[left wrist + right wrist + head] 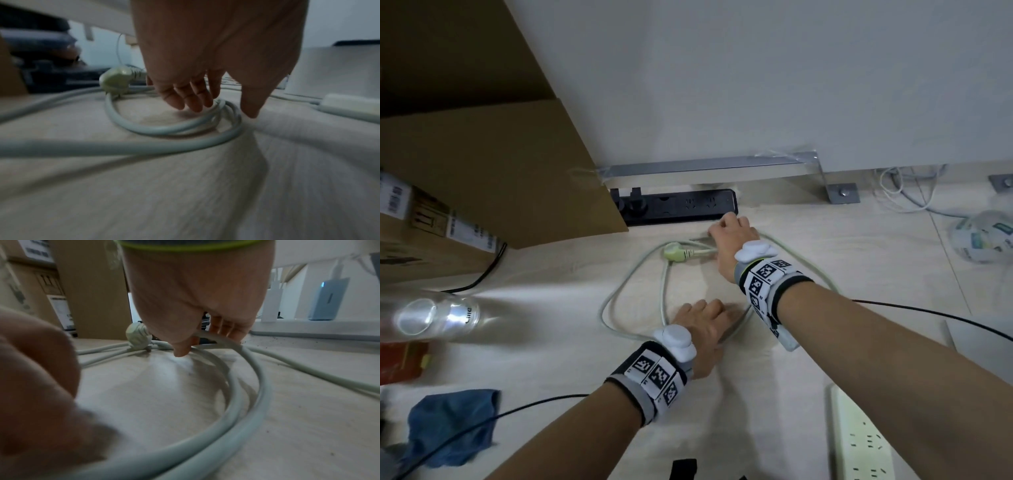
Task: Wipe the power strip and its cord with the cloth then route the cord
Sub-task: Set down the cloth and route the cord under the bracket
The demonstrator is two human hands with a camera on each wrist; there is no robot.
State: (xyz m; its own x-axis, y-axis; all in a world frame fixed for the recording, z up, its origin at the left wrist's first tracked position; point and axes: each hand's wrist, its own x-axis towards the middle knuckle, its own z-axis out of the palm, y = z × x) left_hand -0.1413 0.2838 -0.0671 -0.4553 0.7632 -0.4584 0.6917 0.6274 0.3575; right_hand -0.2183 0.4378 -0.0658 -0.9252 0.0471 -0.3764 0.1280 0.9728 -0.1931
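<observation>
Routing step, by my read. My right hand (pixel 197 305) pinches the pale cord (pixel 616 291) between thumb and curled fingers, just beside the plug (pixel 674 253). My left hand (pixel 216 53) hangs over the coil on the near side of the plug, fingers spread and relaxed, gripping nothing; whether the tips touch the loops I cannot tell. White power strip (pixel 859 442) sits well nearer me than the plug, to its right. Blue cloth (pixel 452 425) lies well apart, near-left of the plug. Best to feed loops slowly, left palm pinning the coil, avoiding kinks near the plug.
</observation>
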